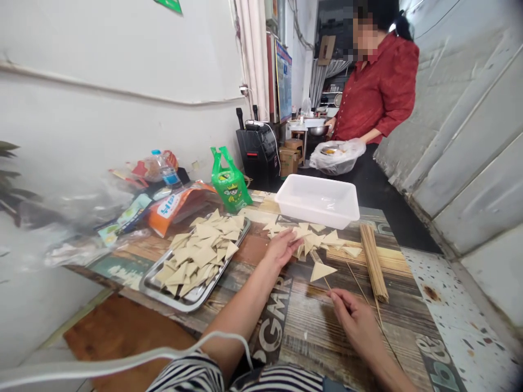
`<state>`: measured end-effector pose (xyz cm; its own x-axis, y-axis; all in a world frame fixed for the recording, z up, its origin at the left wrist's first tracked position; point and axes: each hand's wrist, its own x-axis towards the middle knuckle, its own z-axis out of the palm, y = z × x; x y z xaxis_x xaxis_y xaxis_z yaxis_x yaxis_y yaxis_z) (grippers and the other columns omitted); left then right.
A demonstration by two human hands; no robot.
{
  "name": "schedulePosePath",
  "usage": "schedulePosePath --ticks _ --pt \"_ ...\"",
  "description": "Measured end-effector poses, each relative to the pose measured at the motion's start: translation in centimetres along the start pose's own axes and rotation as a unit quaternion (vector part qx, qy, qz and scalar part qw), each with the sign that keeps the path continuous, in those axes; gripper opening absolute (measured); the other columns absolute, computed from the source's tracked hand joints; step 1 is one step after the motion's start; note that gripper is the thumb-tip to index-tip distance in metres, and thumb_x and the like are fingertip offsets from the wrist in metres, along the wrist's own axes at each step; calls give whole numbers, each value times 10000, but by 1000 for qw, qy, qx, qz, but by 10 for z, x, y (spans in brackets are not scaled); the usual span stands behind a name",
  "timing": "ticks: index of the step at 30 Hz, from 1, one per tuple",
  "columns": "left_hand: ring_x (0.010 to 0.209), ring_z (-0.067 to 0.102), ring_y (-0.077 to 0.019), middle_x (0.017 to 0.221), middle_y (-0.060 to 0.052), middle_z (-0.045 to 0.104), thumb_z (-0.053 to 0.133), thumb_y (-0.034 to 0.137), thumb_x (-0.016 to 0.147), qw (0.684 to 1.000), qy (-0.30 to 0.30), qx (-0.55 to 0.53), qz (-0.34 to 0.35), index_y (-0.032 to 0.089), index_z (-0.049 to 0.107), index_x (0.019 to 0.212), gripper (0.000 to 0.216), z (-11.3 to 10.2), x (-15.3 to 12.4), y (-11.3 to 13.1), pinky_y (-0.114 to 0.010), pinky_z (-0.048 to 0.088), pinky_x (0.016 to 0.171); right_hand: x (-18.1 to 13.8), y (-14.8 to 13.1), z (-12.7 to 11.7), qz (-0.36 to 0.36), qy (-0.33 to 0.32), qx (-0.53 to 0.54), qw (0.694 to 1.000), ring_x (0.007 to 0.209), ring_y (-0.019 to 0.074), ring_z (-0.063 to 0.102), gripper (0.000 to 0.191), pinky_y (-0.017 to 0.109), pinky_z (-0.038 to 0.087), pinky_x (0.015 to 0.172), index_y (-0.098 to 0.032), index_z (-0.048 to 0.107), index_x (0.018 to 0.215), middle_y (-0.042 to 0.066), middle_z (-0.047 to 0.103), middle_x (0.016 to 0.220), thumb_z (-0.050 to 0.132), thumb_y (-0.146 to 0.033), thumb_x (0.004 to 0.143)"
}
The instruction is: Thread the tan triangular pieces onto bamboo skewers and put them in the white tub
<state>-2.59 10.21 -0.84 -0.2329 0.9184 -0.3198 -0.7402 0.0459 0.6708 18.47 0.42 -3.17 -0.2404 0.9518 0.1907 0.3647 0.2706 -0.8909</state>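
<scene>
Head view: a pale triangular piece [322, 271] sits at the far end of a thin stick [327, 282], above the bench [318, 332] and in front of the person. The right hand [354, 317] has its grip closed, thumb and fingertips pinching that stick just below the piece. The left hand [283, 247] lies at the near left edge of a loose heap of similar triangles [312, 238], its fingers loosely curved over them; whether its grip has hold of one, I cannot tell. Right of the heap, a bundle of sticks [373, 263] lies across more sticks spread flat [392, 260]. Behind the heap stands a white plastic tub [318, 218]. Left of the left arm, a metal tray [190, 307] carries a larger mound of triangles [200, 250]. Beyond the tray are a green carrier bag [231, 190], an orange packet [171, 207] and a bottle with a blue cap [166, 170]. Farther back, near a black box-shaped device [258, 151], another person in a red shirt [386, 81] stands beside a bowl wrapped in clear plastic [338, 157], one hand at it.
</scene>
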Motion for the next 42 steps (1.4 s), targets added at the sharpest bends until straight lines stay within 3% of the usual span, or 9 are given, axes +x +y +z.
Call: schedulePosePath --ticks 5,10,15,28,42 --pt "718 639 -114 802 -63 655 568 -19 796 999 11 -36 -36 98 580 780 119 -2 4 1 -227 561 695 -3 4 0 14 -23 3 1000 751 213 623 375 288 465 686 -203 691 850 59 701 800 462 -501 851" --pt "677 654 -135 769 -64 654 563 34 828 997 31 -25 -66 113 556 846 81 -1 3 4 -232 557 624 -2 4 1 26 -24 9 999 716 217 621 390 303 473 687 -189 699 874 66 691 758 479 -510 838" --pt "721 677 -170 775 -79 658 537 59 855 997 25 -14 -77 107 541 871 51 -1 1 7 -280 572 663 -2 5 1 32 -30 6 999 736 225 625 411 311 472 703 -185 704 893 75 696 784 472 -519 838" --pt "662 682 -177 750 -85 673 554 27 830 998 22 2 -56 94 546 838 68 -3 2 4 -312 579 675 -2 12 2 32 -29 4 999 866 242 659 412 320 496 767 -179 706 919 101 726 934 474 -511 841" --pt "632 682 -173 779 -105 691 555 39 836 998 5 47 -44 54 592 835 40 1 -4 0 -270 581 605 -1 7 0 26 -38 -5 999 819 231 671 440 293 499 734 -165 708 897 95 732 891 456 -520 834"
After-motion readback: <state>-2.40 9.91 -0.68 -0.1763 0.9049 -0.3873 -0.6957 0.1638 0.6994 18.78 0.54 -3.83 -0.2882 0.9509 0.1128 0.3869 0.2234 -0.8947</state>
